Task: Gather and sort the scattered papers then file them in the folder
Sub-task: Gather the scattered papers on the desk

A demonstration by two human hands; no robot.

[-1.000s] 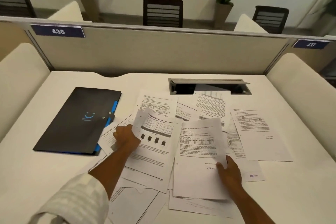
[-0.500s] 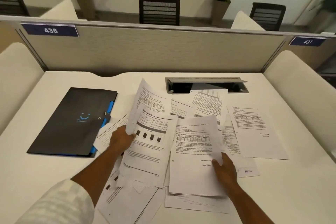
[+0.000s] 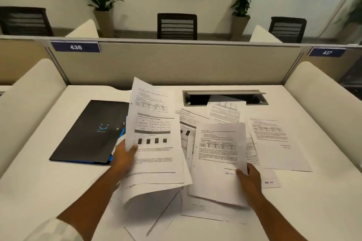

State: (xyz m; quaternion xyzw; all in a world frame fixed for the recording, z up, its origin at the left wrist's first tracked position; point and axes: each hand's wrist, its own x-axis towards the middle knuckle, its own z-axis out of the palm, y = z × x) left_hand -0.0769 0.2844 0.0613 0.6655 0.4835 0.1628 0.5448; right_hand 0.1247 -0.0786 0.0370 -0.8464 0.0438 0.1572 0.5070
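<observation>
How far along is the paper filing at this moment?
Early. Done: nothing filed; the black folder lies closed. In hand: left hand lifts a small stack, right hand holds one sheet. Left: loose pages still scattered across the desk.

"436" in white on a blue plate (image 3: 75, 47) at the partition's top left; "437" on a like plate (image 3: 326, 52) at top right. Blue smiley logo on the black folder (image 3: 94, 131), wording under it too small to read. Print on the papers (image 3: 220, 148) illegible.
</observation>
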